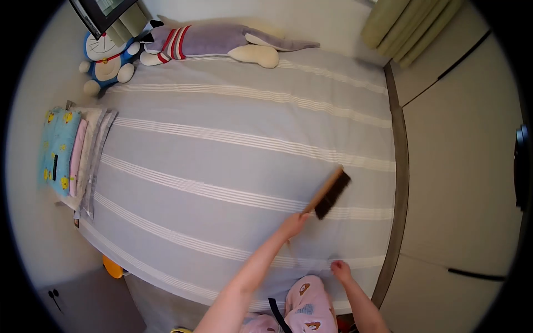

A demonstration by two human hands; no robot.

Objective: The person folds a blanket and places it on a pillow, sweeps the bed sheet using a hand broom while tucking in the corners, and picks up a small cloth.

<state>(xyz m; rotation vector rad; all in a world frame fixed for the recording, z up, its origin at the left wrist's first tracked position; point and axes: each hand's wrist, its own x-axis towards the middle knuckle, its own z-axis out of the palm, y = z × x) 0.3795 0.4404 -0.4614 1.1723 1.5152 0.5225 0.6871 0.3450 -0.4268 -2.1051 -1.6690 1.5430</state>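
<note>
My left hand (294, 225) is closed around the wooden handle of a bed brush (328, 193) with dark bristles. The brush is held at a slant over the right half of the bed, bristles towards the right. Below it spreads a grey-blue sheet (239, 166) with white stripes. Nearer to me, my right hand (340, 270) is low over the sheet by the bed's near edge, its fingers curled in. Whether anything is inside those fingers is hidden.
A long grey plush toy (214, 41) and a blue plush toy (105, 61) lie along the far side. Folded bedding (66, 150) is stacked at the left end. Wardrobe doors (461, 166) stand beyond the bed's right edge (398, 166); a green curtain (408, 28) hangs behind.
</note>
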